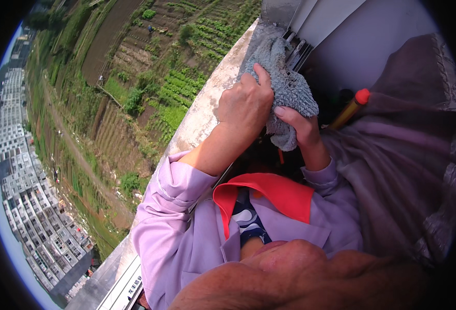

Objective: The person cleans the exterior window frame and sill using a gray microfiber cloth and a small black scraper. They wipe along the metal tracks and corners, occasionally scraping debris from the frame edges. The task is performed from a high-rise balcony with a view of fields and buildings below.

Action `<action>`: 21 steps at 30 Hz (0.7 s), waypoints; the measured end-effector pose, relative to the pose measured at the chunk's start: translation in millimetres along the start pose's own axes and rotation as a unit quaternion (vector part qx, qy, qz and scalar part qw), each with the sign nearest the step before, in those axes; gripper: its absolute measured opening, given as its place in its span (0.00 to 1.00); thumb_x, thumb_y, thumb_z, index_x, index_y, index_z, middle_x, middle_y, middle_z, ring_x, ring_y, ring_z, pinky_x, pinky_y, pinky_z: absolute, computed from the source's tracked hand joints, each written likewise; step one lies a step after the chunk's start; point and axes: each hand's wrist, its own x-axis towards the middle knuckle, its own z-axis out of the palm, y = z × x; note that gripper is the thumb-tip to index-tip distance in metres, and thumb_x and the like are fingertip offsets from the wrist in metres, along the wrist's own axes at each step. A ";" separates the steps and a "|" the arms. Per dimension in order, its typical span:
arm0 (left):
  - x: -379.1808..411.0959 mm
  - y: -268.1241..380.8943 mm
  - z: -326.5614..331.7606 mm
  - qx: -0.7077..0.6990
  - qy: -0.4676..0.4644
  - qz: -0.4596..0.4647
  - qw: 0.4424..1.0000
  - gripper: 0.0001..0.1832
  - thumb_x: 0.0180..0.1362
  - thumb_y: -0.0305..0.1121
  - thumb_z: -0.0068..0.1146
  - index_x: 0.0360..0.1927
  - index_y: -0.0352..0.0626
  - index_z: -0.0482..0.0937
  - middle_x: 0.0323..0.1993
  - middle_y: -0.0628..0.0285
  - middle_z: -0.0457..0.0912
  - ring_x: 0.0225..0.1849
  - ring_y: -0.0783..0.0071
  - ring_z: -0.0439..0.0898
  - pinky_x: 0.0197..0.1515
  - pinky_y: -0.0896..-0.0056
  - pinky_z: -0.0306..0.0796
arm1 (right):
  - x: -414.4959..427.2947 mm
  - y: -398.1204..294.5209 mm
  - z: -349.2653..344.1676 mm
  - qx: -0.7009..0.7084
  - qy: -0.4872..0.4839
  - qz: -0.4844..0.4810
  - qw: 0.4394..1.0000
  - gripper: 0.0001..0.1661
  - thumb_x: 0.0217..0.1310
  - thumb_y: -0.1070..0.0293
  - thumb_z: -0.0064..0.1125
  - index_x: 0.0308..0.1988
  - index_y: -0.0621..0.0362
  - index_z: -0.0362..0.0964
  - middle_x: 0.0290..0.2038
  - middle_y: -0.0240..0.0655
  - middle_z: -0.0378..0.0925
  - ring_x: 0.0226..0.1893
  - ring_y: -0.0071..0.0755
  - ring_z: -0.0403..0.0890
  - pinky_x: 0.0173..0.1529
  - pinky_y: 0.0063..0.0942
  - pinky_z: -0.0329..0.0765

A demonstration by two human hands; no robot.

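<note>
A grey terry cloth (292, 91), with dark dirt specks, lies bunched over the end of a window track (298, 54). My left hand (245, 99) grips its left side, back of the hand up, fingers curled and the index finger bent over the fabric. Its thumb is hidden. My right hand (303, 126) holds the lower right part, thumb on top; the other fingers are out of sight beneath the cloth. The concrete ledge (201, 116) runs along the outer side of my left hand, with its surface worn and patchy.
A white window frame (321, 19) rises beyond the track. At right hang a sheer brown-purple curtain (383, 155) and a yellow rod with a red tip (361, 97). Past the ledge is a long drop to vegetable plots (173, 89); apartment blocks (30, 193) stand farther left.
</note>
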 end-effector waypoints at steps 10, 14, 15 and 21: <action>-3.5 -12.3 43.9 -0.103 0.095 -0.032 0.990 0.24 0.54 0.28 0.49 0.56 0.39 0.72 0.27 0.60 0.74 0.24 0.64 0.81 0.21 0.65 0.74 | 6.4 16.6 -1.2 -0.087 -0.058 -0.030 0.994 0.09 0.55 0.74 0.62 0.39 0.63 0.75 0.31 0.29 0.79 0.32 0.19 0.77 0.38 0.23 0.74; -3.1 -16.7 39.1 -0.107 0.107 -0.022 0.988 0.24 0.54 0.28 0.49 0.57 0.43 0.73 0.27 0.61 0.74 0.23 0.64 0.80 0.21 0.65 0.73 | 6.6 11.1 5.4 -0.080 -0.047 -0.036 0.995 0.09 0.54 0.75 0.62 0.39 0.63 0.76 0.32 0.30 0.79 0.32 0.19 0.77 0.38 0.23 0.75; -1.4 -16.4 35.0 -0.103 0.107 -0.018 0.989 0.24 0.54 0.28 0.49 0.57 0.43 0.73 0.27 0.61 0.74 0.23 0.64 0.80 0.21 0.65 0.73 | 5.3 9.2 5.8 -0.077 -0.045 -0.036 0.995 0.09 0.54 0.75 0.62 0.39 0.63 0.76 0.32 0.30 0.79 0.33 0.20 0.78 0.39 0.23 0.75; -3.1 -34.0 -11.8 -0.126 0.220 -0.014 0.967 0.27 0.53 0.28 0.52 0.60 0.44 0.71 0.29 0.61 0.74 0.24 0.65 0.80 0.23 0.68 0.74 | -2.9 -0.7 17.7 -0.149 -0.109 -0.128 0.974 0.18 0.50 0.76 0.65 0.43 0.64 0.74 0.38 0.37 0.80 0.38 0.33 0.82 0.47 0.29 0.76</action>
